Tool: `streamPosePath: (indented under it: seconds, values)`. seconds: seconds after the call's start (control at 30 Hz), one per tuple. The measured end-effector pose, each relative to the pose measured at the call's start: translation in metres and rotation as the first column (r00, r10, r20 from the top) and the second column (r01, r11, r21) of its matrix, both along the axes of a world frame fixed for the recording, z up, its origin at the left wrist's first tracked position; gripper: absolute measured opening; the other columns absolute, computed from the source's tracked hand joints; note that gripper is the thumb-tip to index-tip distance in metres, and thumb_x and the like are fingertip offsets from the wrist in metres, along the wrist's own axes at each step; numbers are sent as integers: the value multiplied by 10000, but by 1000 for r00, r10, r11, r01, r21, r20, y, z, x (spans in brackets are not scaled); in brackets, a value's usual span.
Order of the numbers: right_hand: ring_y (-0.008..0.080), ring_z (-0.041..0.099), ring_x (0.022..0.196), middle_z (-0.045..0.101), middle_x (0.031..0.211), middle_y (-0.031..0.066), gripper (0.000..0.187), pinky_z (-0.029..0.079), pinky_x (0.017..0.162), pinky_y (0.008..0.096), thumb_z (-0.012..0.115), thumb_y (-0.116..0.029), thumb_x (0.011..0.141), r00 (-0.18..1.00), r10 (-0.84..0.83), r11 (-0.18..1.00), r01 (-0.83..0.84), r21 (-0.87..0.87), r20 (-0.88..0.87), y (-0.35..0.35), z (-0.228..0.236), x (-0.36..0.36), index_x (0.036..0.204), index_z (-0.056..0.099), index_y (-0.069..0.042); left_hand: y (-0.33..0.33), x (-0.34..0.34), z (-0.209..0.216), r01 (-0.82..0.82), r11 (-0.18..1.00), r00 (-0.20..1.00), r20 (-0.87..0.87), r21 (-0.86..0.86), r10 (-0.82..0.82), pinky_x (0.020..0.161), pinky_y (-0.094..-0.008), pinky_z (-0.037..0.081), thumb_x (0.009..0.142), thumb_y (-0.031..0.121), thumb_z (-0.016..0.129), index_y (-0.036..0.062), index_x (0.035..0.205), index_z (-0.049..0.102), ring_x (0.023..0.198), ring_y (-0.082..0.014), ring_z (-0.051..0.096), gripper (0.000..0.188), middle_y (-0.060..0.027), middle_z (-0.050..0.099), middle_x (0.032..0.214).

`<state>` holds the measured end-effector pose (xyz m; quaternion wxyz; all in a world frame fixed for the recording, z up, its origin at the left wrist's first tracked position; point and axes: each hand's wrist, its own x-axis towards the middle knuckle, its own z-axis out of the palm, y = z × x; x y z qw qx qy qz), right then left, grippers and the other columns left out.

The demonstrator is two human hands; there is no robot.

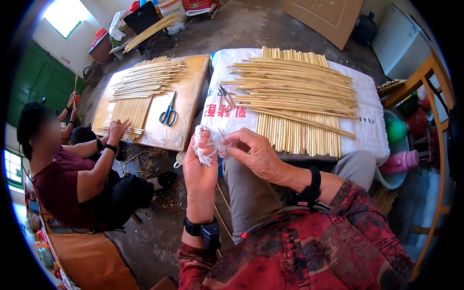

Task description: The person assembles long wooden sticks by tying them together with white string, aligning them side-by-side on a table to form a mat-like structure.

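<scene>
A loose tangle of white thread lies in my left hand, palm turned up and fingers curled around it. My right hand is beside it, thumb and forefinger pinched together at the thread's right edge. A thin dark sliver, perhaps a needle, shows at that pinch; it is too small to be sure. Just beyond my hands, long peeled sticks lie crosswise over a row of shorter sticks on a table with a white printed cover. A small metal tool rests left of the sticks.
To the left, a wooden board table bears more sticks and dark-handled scissors. A co-worker sits there, hands on the sticks. A wooden chair, basin and pink flask stand at right. Shavings litter the floor.
</scene>
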<state>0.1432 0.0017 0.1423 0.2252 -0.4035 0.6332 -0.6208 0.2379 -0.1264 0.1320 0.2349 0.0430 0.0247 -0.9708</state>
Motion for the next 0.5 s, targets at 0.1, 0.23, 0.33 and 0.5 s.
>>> streamPosePath:
  seconds: [0.1,0.23,0.33,0.5]
  values:
    - [72,486,670,504,751,20,128,407,605,203,605,-48,793,995,20,999,-17,31,-93,-1,1,-1,920,600,-29,4,-1,0,-18,1000,999,50,-20,19,560,-244,466,903,50,324,-76,1137,359,710,-133,516,268,-157,493,965]
    - [111,511,661,517,759,47,128,422,605,234,603,-52,788,993,2,1000,0,17,-118,4,-6,-13,914,591,-34,3,-1,-4,30,995,999,42,-94,-26,519,-227,436,911,87,344,-55,1104,380,685,-115,496,243,-128,489,931]
    - [139,520,663,517,772,57,138,430,614,246,602,-61,791,994,-20,999,15,-51,-112,6,-3,-19,927,591,-39,6,-1,-5,14,992,994,113,-128,1,490,-212,412,918,113,354,-42,1084,391,674,-105,483,230,-112,484,912]
    - [187,557,686,527,785,79,167,452,616,275,604,-66,784,942,-12,1000,1,-30,-336,-2,9,-16,948,581,-45,6,-1,-7,48,980,992,124,-193,-24,494,-204,393,904,115,401,-4,1111,412,694,-103,466,240,-100,504,935]
